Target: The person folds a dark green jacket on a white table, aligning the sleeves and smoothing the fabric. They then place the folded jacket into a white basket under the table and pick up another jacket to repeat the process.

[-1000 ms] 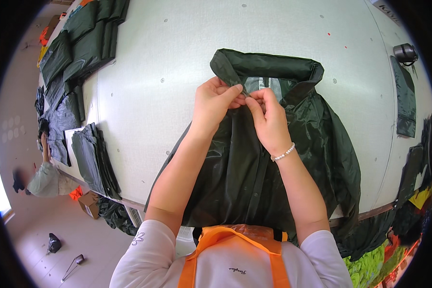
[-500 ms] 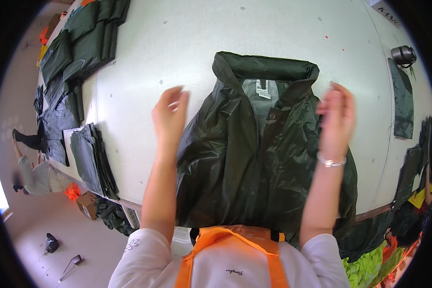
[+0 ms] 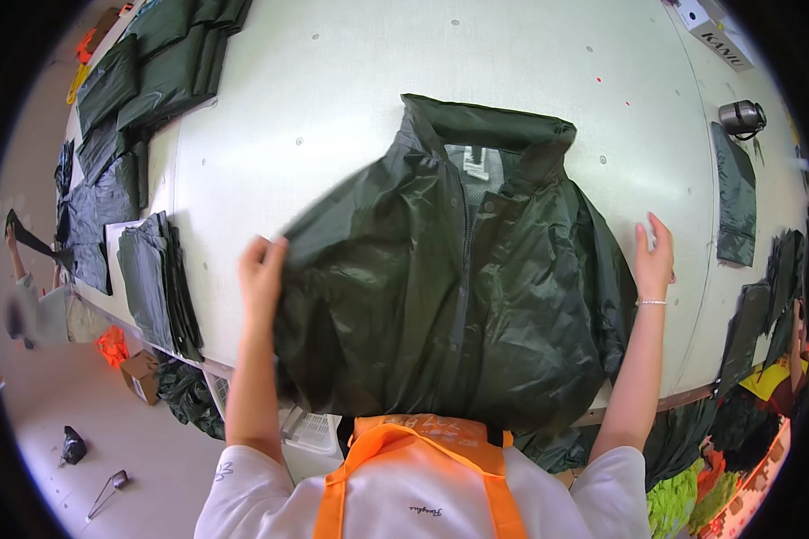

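A dark green rain jacket (image 3: pixel 422 296) lies front up on the pale table, its stand-up collar away from me and its lower edge against my orange apron. At the open neck a white label (image 3: pixel 475 163) and grey mesh lining show. My left hand (image 3: pixel 261 278) pinches the outer edge of the left sleeve, which is drawn outward. Beyond the other sleeve, my right hand (image 3: pixel 654 256) hovers with thumb and fingers apart and nothing between them.
Folded green garments (image 3: pixel 166 81) are piled at the far left, with another stack (image 3: pixel 153 278) nearer. At right are a folded green piece (image 3: pixel 735 198), a metal flask (image 3: pixel 742 118) and a white box (image 3: pixel 712 34). Another person (image 3: pixel 54 310) works at the far left.
Both hands have moved outward and nearer to me. My left hand has taken hold of the sleeve edge and spread the jacket to the left; the right hand is now off the jacket.
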### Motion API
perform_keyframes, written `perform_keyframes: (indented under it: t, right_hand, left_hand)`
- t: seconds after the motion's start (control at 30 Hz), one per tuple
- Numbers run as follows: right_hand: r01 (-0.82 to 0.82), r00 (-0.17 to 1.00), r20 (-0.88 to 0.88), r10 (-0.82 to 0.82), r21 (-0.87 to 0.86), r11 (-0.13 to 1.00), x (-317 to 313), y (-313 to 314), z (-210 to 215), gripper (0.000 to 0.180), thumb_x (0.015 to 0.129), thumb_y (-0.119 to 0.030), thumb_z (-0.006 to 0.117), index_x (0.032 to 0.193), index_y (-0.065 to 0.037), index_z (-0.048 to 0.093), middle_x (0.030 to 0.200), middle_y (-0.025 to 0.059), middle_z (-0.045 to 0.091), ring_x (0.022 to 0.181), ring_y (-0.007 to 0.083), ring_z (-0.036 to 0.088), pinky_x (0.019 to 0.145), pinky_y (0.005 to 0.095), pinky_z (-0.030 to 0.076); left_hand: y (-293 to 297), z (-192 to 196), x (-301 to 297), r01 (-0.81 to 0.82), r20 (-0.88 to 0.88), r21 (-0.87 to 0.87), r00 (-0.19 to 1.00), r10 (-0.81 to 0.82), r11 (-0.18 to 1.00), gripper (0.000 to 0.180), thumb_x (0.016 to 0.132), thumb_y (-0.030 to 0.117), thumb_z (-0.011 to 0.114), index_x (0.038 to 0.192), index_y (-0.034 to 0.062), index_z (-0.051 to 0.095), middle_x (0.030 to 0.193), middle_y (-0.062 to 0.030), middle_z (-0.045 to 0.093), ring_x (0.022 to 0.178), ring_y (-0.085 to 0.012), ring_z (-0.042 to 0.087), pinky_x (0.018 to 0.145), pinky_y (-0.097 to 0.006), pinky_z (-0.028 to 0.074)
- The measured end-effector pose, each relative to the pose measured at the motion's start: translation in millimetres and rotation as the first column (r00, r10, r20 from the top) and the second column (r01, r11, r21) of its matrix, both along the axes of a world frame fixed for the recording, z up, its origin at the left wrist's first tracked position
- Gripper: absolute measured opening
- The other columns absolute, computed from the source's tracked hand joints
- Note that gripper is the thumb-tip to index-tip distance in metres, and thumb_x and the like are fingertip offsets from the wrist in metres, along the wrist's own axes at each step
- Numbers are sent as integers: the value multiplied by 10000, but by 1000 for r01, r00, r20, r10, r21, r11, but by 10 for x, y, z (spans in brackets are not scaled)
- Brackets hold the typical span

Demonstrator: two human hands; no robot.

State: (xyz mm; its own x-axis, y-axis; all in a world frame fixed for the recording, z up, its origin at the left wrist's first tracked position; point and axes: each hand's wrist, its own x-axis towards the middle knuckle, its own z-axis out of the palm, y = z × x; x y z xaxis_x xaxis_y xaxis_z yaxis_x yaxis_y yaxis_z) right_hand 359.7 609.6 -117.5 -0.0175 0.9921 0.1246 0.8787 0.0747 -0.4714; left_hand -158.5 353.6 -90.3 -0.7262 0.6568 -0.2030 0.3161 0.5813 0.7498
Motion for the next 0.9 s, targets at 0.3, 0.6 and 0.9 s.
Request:
perform_keyframes:
  t: [0.3, 0.6, 0.9]
  right_hand:
    - [-597, 729, -264, 631, 204, 775, -1933, -529, 548, 195, 760, -95, 648, 942, -32, 614, 974, 121, 600, 928, 295, 562, 816, 380, 461]
    - [-647, 724, 144, 674, -198, 737, -1702, -840, 232, 103, 764, -148, 639, 794, -82, 565, 797, 53, 557, 794, 215, 560, 710, 344, 398]
    - [-648, 742, 49, 669, -206, 733, -1978, -1277, 172, 354, 711, -180, 710, 995, -30, 561, 922, 95, 511, 876, 262, 532, 744, 353, 459]
  left_hand:
    - [1098, 73, 77, 272, -863, -128, 443, -242, 954, 320, 754, 196, 667, 1023, 44, 585, 1098, -155, 571, 1037, -340, 519, 894, -421, 402]
    - [1644, -276, 1354, 728, -626, -194, 425, -654, 658, 459, 886, 329, 521, 1330, 233, 452, 1463, -27, 299, 1353, -295, 233, 1051, -577, 181]
    - [1735, -611, 1380, 744, -596, -208, 419, -685, 635, 470, 898, 379, 484, 1342, 234, 435, 1478, -11, 275, 1369, -274, 208, 1073, -557, 155]
